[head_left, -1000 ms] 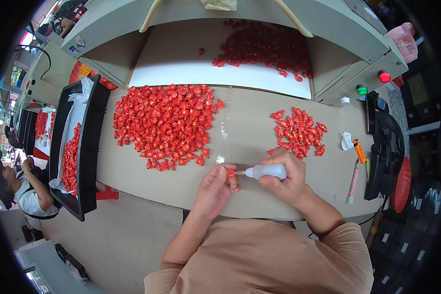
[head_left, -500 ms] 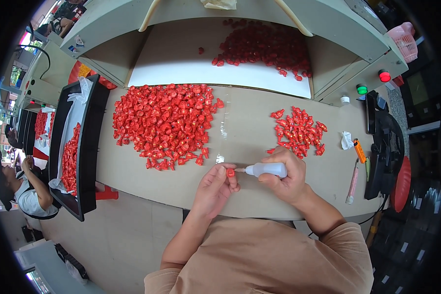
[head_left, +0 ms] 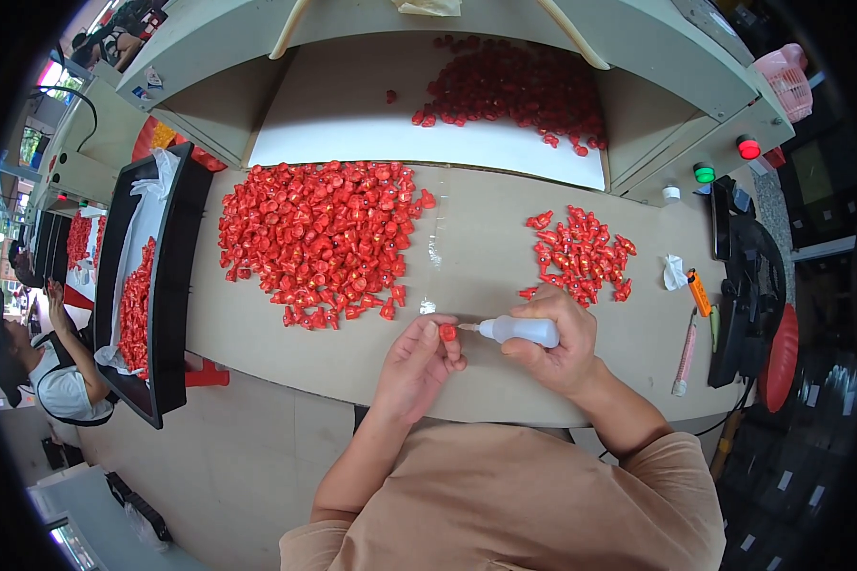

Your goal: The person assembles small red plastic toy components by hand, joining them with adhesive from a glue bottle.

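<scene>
Between the thumb and fingers of my left hand (head_left: 417, 366) is one small red plastic part (head_left: 448, 333). My right hand (head_left: 564, 344) is wrapped round a pale squeeze bottle (head_left: 526, 331), held on its side. The bottle's thin nozzle points left and ends close beside the red part; whether it touches, I cannot make out. A big heap of like red parts (head_left: 319, 238) lies on the table to the left, beyond my left hand. Just beyond my right hand is a smaller pile of red parts (head_left: 581, 255).
Behind the table a grey cabinet (head_left: 657, 143) opens over a white surface with more red parts (head_left: 514, 90). At the right lie an orange cutter (head_left: 699, 293), a crumpled tissue (head_left: 674, 273) and a pink-white stick (head_left: 685, 357). Left stands a black tray (head_left: 174, 314); a person (head_left: 62, 371) sits beyond it.
My right hand and the bottle have shifted very slightly right, so the nozzle tip sits a touch farther from the red part. At the left, the other person's hand has risen.
</scene>
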A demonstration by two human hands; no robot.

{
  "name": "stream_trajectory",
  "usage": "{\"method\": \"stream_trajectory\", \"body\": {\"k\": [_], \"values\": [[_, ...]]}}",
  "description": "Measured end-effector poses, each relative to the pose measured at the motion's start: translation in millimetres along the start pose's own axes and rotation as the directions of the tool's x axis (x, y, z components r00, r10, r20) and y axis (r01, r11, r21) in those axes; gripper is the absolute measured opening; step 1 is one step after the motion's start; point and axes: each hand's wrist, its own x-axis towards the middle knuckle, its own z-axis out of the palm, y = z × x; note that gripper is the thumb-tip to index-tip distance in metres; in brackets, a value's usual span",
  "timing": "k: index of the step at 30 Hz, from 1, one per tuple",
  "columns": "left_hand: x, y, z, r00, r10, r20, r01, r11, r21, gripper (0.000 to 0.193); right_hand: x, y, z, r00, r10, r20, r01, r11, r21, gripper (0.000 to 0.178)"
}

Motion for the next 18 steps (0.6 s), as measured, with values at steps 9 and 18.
{"method": "stream_trajectory", "body": {"k": [9, 18], "values": [[0.4, 0.0, -2.1, 1.0, 0.019, 0.007, -0.019, 1.0, -0.01, 0.023, 1.3, -1.0, 0.3, 1.0, -0.018, 0.006, 0.018, 1.0, -0.016, 0.037], [0.1, 0.0, -1.7, 1.0, 0.029, -0.007, -0.029, 1.0, -0.008, 0.022, 0.8, -0.1, 0.9, 1.0, -0.005, 0.006, 0.005, 1.0, -0.014, 0.037]]}}
